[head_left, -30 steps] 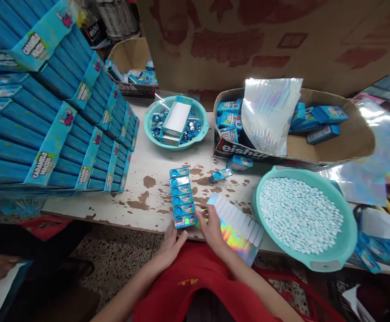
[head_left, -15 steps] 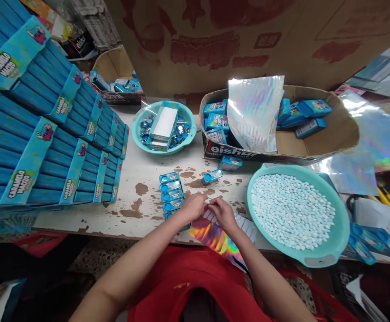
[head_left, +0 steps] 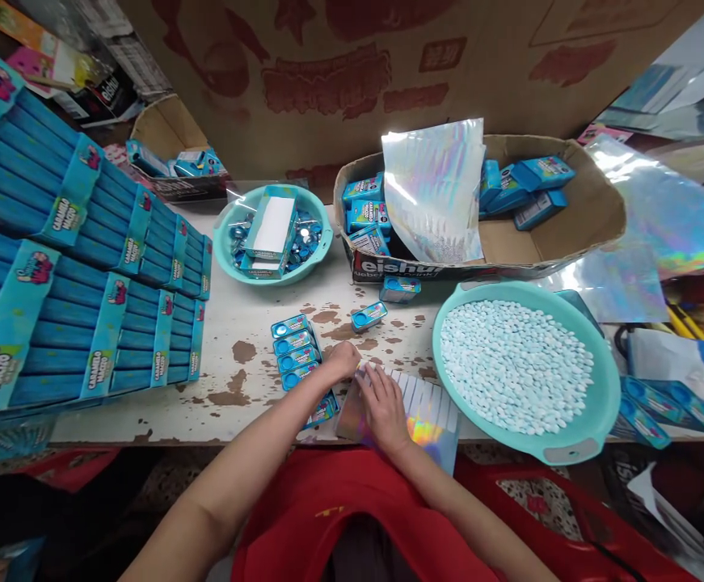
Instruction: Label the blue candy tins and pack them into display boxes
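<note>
My left hand (head_left: 343, 360) is closed in a pinch at the upper left edge of a holographic sticker sheet (head_left: 430, 416) with white strips. My right hand (head_left: 383, 406) lies over the same sheet, its fingers bent together and their tips meeting the left hand's at that edge. A small pale bit shows between the fingertips; its shape is too small to make out. Left of the hands, partly behind my left forearm, stands a row of small blue candy boxes (head_left: 294, 343) with round recesses on top. Two more small boxes, one lone box (head_left: 368, 316) and another box (head_left: 400, 288), stand beyond the hands.
A turquoise bowl of pale candies (head_left: 524, 454) stands on the right. Another turquoise bowl (head_left: 272, 279) holds shiny round pieces and cartons. Behind is an open cardboard box (head_left: 588, 242) with blue packs and a shiny sheet. Stacked blue display boxes (head_left: 103, 323) fill the left side.
My left hand has moved from the row of blue boxes to the sticker sheet and met the right hand there. Most recently, the right hand's fingers have spread further over the sheet. The view has shifted.
</note>
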A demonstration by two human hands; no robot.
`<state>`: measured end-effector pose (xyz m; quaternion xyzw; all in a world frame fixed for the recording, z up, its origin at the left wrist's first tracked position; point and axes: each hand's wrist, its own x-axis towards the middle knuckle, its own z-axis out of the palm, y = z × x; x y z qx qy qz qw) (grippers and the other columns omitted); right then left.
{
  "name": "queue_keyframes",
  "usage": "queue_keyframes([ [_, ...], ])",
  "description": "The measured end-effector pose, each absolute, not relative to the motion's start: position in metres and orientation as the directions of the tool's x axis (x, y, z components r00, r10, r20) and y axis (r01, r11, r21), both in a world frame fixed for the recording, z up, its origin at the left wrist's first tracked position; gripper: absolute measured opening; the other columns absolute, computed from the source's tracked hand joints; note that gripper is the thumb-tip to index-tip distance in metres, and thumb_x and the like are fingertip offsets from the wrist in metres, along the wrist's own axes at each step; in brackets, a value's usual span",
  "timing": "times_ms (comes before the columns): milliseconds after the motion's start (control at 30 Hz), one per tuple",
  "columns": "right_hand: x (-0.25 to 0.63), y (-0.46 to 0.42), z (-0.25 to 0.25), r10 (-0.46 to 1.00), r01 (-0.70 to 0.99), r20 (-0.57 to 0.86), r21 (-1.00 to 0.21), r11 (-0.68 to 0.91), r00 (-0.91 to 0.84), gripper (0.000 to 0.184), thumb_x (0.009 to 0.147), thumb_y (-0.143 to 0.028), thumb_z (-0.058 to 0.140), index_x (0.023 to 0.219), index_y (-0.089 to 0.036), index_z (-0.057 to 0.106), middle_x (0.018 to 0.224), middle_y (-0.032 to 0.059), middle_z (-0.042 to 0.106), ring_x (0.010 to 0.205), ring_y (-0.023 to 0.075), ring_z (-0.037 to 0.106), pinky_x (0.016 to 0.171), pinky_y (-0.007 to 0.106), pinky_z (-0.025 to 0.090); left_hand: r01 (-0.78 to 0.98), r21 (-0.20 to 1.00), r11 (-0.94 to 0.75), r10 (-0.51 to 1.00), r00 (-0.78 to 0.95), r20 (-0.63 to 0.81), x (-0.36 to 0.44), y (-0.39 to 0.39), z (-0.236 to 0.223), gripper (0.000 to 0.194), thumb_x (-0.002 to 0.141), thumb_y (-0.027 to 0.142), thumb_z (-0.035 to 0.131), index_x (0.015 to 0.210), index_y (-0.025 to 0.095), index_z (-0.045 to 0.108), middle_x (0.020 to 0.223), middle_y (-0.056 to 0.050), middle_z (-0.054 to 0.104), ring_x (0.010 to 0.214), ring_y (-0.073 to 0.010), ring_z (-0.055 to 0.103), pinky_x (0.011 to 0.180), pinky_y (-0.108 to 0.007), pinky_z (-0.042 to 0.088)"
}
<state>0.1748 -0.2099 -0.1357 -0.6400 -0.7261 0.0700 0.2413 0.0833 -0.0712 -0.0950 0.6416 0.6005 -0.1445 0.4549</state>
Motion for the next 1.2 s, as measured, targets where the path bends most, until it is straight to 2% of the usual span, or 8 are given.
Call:
queue_keyframes([
  [133,0.191,-0.213,-0.103,0.974,0.791,0.221,-0.603,0.104,0.041,0.018,0.091,-0.023,0.046,0.084,-0.020,0.063,0.081,0.0061,0.069,0.080,0.0196,0.063,0.074,0.032,0.045,0.910,0.396,0.122,0.677,0.215,-0.704,0.088,-0.070,-0.096,0.017,0.077,0.016,0.052,0.079,0.014,0.069,0.079,-0.010,0.070,0.085,-0.0213,0.062,0.071,-0.026,0.043],
  [233,0.203,-0.206,-0.072,0.966,0.623,0.105,-0.779,-0.068,0.236,0.016,0.089,-0.031,0.050,0.081,-0.021,0.059,0.072,0.0024,0.066,0.066,0.0161,0.061,0.064,0.029,0.047,0.894,0.432,0.114,0.722,0.224,-0.654,0.087,-0.074,-0.085,0.024,0.083,0.019,0.047,0.092,0.013,0.068,0.096,-0.013,0.069,0.098,-0.0248,0.060,0.079,-0.029,0.042],
  [367,0.211,-0.195,-0.043,0.943,0.407,-0.040,-0.895,-0.181,0.331,0.020,0.083,-0.040,0.057,0.077,-0.021,0.057,0.069,0.0000,0.064,0.062,0.0146,0.059,0.061,0.027,0.048,0.635,0.765,0.109,0.760,0.443,-0.476,0.073,-0.090,-0.059,0.038,0.092,0.031,0.035,0.124,0.019,0.052,0.114,-0.008,0.063,0.107,-0.0193,0.056,0.084,-0.027,0.043],
  [467,0.208,-0.191,-0.037,0.936,0.279,-0.122,-0.935,-0.220,0.329,0.022,0.078,-0.042,0.061,0.074,-0.021,0.058,0.068,-0.0003,0.062,0.063,0.0145,0.058,0.061,0.026,0.048,0.366,0.908,0.202,0.647,0.646,-0.404,0.058,-0.110,-0.043,0.028,0.083,0.035,0.050,0.100,0.016,0.061,0.091,-0.005,0.067,0.086,-0.0160,0.061,0.072,-0.023,0.045],
  [600,0.184,-0.192,-0.044,0.905,0.104,-0.283,-0.938,-0.330,0.318,0.025,0.074,-0.044,0.064,0.070,-0.020,0.059,0.068,0.0002,0.060,0.063,0.0150,0.055,0.060,0.027,0.046,0.435,0.818,0.377,0.616,0.542,-0.572,0.029,-0.144,-0.032,0.030,0.084,0.038,0.044,0.063,0.017,0.050,0.054,0.003,0.053,0.048,-0.0093,0.049,0.050,-0.021,0.038],
  [833,0.110,-0.195,-0.070,0.933,0.151,-0.300,-0.931,-0.332,0.201,0.018,0.068,-0.039,0.066,0.063,-0.022,0.065,0.081,0.0017,0.051,0.077,0.0177,0.051,0.070,0.031,0.045,0.474,0.736,0.483,0.724,0.257,-0.640,-0.051,-0.185,-0.028,0.020,0.086,0.040,0.038,0.095,0.022,0.039,0.052,0.010,0.047,0.036,-0.0084,0.038,0.039,-0.019,0.029],
  [1000,0.088,-0.184,-0.089,0.951,0.284,-0.198,-0.922,-0.264,0.239,0.013,0.068,-0.033,0.065,0.063,-0.021,0.065,0.082,0.0020,0.048,0.087,0.0207,0.049,0.083,0.036,0.040,0.465,0.775,0.428,0.782,0.239,-0.576,-0.074,-0.174,-0.049,0.018,0.085,0.039,0.039,0.093,0.022,0.038,0.054,0.010,0.045,0.042,-0.0080,0.038,0.043,-0.017,0.030],
  [1200,0.087,-0.184,-0.106,0.914,0.247,-0.235,-0.913,-0.324,0.331,0.018,0.063,-0.031,0.066,0.073,-0.019,0.056,0.085,0.0008,0.045,0.078,0.0174,0.050,0.073,0.032,0.045,0.470,0.730,0.495,0.787,0.114,-0.607,-0.076,-0.173,-0.083,0.016,0.082,0.034,0.041,0.092,0.022,0.040,0.055,0.008,0.049,0.044,-0.0110,0.045,0.048,-0.022,0.037],
])
